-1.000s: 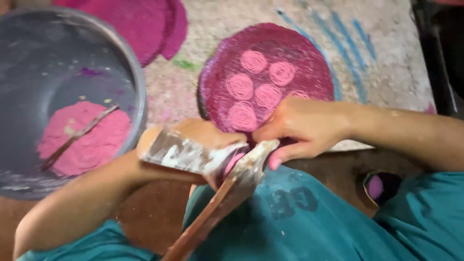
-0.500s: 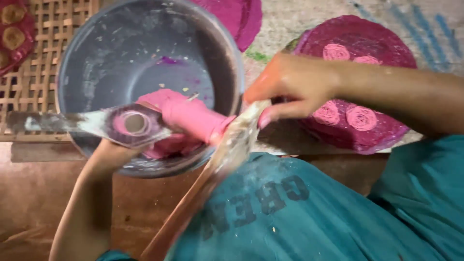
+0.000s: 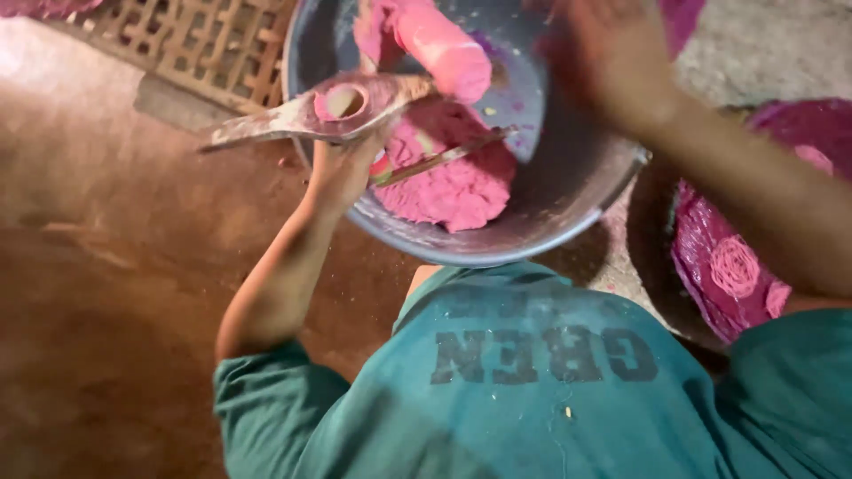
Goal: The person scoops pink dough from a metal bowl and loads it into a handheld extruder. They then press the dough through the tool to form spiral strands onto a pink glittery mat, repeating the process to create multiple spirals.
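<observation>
My left hand grips a dough-smeared press with a round hole, holding it over the rim of a large metal bowl. A thick pink roll of dough sticks up just beyond the press. A lump of pink dough lies in the bowl with a thin stick resting across it. My right hand is blurred above the far side of the bowl, and I cannot make out whether it holds anything.
A round pink mat carrying spiral dough pieces lies at the right. A woven lattice tray sits at the top left on the brown earthen floor. My teal shirt fills the bottom.
The view has swung left and closer to the bowl. My right hand has left the press's wooden handle and risen over the bowl. My left hand still holds the press.
</observation>
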